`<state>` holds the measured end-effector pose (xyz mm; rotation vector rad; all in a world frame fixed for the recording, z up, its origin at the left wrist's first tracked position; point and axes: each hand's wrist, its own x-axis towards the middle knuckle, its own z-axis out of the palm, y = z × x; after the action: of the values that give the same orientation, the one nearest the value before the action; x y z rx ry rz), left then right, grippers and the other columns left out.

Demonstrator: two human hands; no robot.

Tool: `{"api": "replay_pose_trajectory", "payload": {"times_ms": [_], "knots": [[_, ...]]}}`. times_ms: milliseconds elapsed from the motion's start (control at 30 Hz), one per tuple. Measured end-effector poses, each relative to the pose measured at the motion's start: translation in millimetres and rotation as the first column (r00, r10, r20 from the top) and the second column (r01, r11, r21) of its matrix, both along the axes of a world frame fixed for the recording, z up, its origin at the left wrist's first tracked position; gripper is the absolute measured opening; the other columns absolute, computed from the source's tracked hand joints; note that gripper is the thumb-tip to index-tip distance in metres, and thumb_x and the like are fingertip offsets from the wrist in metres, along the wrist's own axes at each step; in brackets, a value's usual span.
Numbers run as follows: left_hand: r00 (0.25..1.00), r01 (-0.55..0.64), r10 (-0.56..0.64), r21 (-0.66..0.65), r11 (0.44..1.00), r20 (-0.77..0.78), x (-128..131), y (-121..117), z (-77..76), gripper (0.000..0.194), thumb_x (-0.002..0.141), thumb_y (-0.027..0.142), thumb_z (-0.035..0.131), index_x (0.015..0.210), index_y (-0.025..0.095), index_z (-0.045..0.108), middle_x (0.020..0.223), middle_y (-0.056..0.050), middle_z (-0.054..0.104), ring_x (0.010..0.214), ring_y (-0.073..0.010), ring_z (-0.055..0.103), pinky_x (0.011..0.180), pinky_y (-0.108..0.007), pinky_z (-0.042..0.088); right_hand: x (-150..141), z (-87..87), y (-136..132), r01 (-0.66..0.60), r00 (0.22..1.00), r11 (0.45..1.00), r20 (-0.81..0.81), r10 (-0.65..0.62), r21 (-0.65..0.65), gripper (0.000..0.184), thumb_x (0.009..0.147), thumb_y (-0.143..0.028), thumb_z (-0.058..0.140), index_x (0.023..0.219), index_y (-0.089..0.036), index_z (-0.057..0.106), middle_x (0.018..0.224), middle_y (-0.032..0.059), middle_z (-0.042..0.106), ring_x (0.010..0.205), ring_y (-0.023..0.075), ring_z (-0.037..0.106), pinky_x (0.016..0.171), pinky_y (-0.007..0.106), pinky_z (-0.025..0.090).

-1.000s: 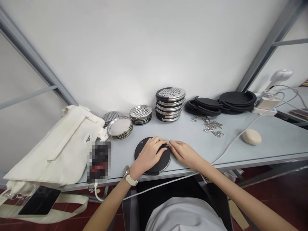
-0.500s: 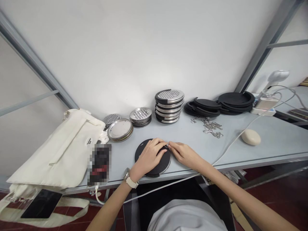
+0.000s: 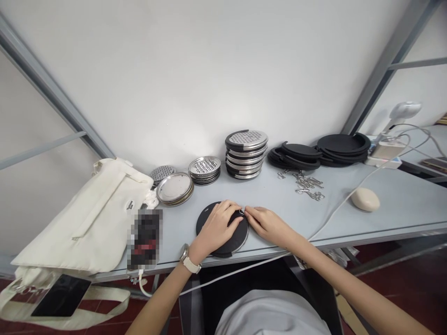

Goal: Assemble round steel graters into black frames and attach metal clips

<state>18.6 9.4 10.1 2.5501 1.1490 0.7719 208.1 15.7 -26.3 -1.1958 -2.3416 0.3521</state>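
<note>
A round black disc with a metal rim lies flat near the table's front edge. My left hand rests on top of it, fingers curled and pressing down. My right hand sits at the disc's right edge, fingertips pinched on a small metal ring or hook at the rim. Both hands' fingertips meet at that spot. A watch is on my left wrist.
Behind stand a stack of assembled grater discs, loose metal grater plates, plain metal plates, black rubber rims and a heap of small metal hooks. A white tote bag lies left, an oval soap-like lump right.
Almost nothing has moved. My fingertips have drawn slightly closer together at the disc's upper right rim.
</note>
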Motion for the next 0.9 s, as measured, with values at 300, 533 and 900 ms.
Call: {"api": "replay_pose_trajectory", "payload": {"times_ms": [300, 533, 900], "knots": [[0.999, 0.027, -0.027, 0.014, 1.0, -0.03, -1.2, 0.6, -0.3, 0.023, 0.093, 0.021, 0.046, 0.114, 0.022, 0.056, 0.108, -0.004, 0.058, 0.102, -0.0174, 0.054, 0.093, -0.034, 0.042, -0.3, -0.4, 0.1, -0.009, 1.0, 1.0, -0.008, 0.009, -0.008, 0.023, 0.098, -0.022, 0.03, 0.085, -0.019, 0.049, 0.075, 0.0033, 0.06, 0.066, 0.0152, 0.056, 0.065, 0.026, 0.039], [0.999, 0.028, -0.027, 0.012, 1.0, -0.025, -1.8, 1.7, -2.5, 0.024, 0.093, 0.022, 0.046, 0.115, 0.022, 0.056, 0.107, -0.005, 0.058, 0.101, -0.0189, 0.054, 0.092, -0.036, 0.042, -1.0, -1.4, -0.6, 0.027, 1.0, 1.0, -0.014, -0.027, -0.003, 0.025, 0.099, -0.025, 0.028, 0.08, -0.02, 0.045, 0.069, 0.0014, 0.056, 0.062, 0.0149, 0.052, 0.062, 0.026, 0.037], [0.999, 0.029, -0.029, 0.012, 0.999, -0.013, -1.1, 1.7, -3.0, 0.023, 0.093, 0.021, 0.047, 0.114, 0.021, 0.056, 0.107, -0.005, 0.058, 0.101, -0.0185, 0.054, 0.092, -0.035, 0.043, 1.0, -1.9, 1.3, -0.017, 1.0, 1.0, 0.0, 0.017, 0.0, 0.025, 0.099, -0.024, 0.029, 0.087, -0.019, 0.05, 0.074, 0.003, 0.059, 0.065, 0.0153, 0.055, 0.064, 0.026, 0.038]]}}
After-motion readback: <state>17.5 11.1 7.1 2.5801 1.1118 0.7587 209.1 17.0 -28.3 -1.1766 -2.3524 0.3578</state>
